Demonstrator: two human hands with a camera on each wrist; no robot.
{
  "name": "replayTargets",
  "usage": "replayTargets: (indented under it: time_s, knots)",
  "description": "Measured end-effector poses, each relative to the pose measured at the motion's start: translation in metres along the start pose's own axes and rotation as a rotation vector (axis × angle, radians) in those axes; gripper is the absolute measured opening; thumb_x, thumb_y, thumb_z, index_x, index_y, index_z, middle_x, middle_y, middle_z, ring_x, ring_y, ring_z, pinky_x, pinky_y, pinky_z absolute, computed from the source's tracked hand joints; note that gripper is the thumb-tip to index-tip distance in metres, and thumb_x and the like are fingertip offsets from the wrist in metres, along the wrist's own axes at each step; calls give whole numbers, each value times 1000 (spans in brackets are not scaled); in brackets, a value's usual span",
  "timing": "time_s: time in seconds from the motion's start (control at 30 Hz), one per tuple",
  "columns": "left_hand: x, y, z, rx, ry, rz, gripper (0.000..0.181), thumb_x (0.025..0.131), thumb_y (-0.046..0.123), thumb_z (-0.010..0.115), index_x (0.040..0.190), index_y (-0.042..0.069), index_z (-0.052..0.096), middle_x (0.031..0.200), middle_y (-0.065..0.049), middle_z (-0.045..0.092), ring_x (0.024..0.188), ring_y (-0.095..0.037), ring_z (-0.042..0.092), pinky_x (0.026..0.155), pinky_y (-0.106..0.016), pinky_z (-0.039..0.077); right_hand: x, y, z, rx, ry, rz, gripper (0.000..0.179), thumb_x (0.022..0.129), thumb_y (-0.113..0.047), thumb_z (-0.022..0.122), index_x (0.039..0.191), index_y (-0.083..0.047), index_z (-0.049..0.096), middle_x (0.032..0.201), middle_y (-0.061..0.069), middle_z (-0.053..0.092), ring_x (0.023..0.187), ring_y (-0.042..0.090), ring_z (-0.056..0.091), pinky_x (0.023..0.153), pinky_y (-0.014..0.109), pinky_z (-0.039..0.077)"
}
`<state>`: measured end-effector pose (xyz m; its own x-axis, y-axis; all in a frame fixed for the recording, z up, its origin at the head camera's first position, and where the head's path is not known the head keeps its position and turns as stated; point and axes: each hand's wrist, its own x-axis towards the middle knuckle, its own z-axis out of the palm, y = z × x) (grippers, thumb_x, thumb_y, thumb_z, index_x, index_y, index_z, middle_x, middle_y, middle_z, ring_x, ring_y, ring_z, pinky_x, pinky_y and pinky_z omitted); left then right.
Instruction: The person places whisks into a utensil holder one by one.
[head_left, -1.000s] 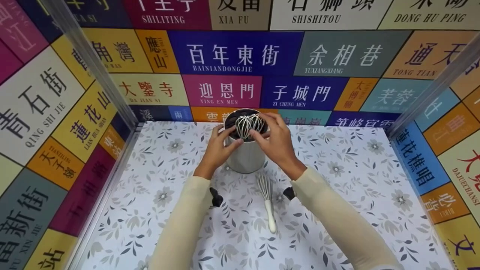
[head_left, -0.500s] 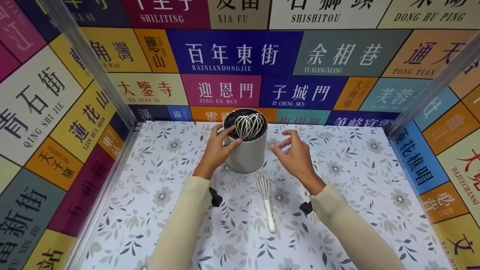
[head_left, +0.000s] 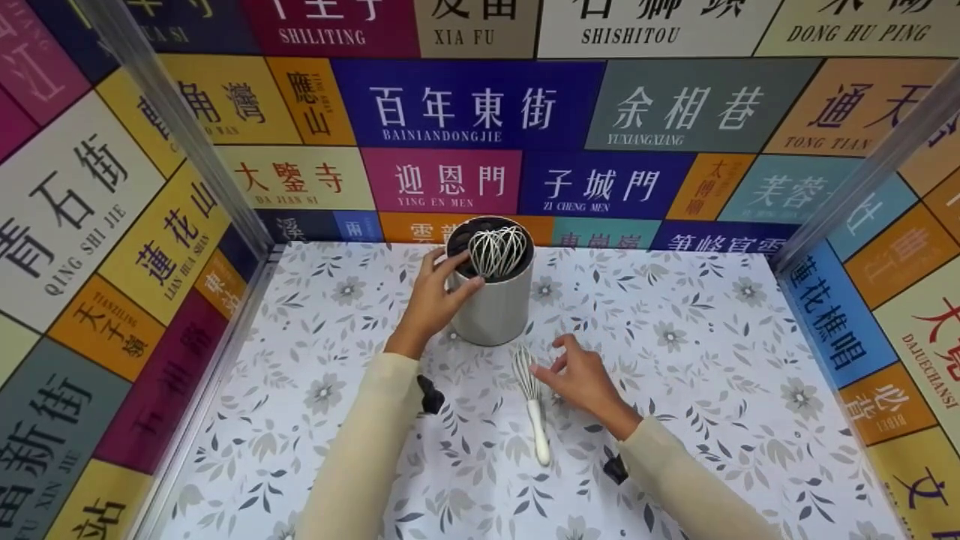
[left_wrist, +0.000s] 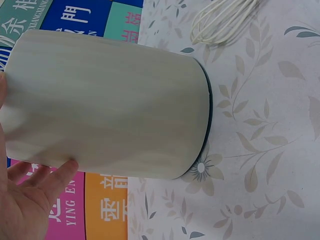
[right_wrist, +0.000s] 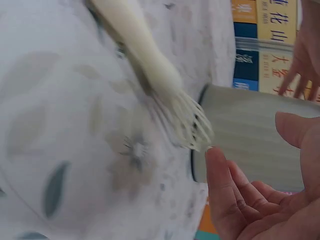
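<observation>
A pale grey cylindrical canister stands upright towards the back of the table. White wire whisk loops, seemingly two whisk heads side by side, show at its dark opening. My left hand holds the canister near its rim, thumb on the near side; the left wrist view shows fingertips against its wall. A whisk with a white handle lies on the table in front of the canister, wire end pointing towards it. Beside those wires hovers my right hand, fingers loosely bent and apart, holding nothing.
The table has a white floral cover. Walls with coloured sign panels close in the back and both sides, with metal corner posts. Sleeves with small black wrist pieces cover both forearms.
My right hand has let go of the whisk loops at the canister's mouth, drawn back to the right, then come down beside the whisk on the table. The left hand stays put.
</observation>
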<state>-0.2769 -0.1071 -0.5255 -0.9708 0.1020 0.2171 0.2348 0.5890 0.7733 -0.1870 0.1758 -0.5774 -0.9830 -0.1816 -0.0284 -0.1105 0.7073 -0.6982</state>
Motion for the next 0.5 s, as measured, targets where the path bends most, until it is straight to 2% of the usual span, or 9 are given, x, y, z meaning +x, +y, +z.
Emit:
replayTargets:
  time_s: [0.27, 0.5]
  knots:
    - [1, 0, 0, 3, 5, 10, 65, 93, 56, 69, 148, 23, 56, 160, -17, 33, 145, -37, 42, 118, -53, 37, -16, 12, 26, -7, -46, -16, 59, 88, -44, 79, 124, -3, 58, 74, 0, 69, 55, 8, 57, 61, 32, 50]
    - [1, -1, 1, -4, 17, 21, 64, 93, 53, 71, 147, 22, 57, 159, -19, 34, 143, -40, 43, 118, -54, 37, -22, 15, 38, 0, -62, -4, 55, 87, -43, 81, 118, -2, 60, 68, -4, 63, 53, 9, 54, 56, 29, 47]
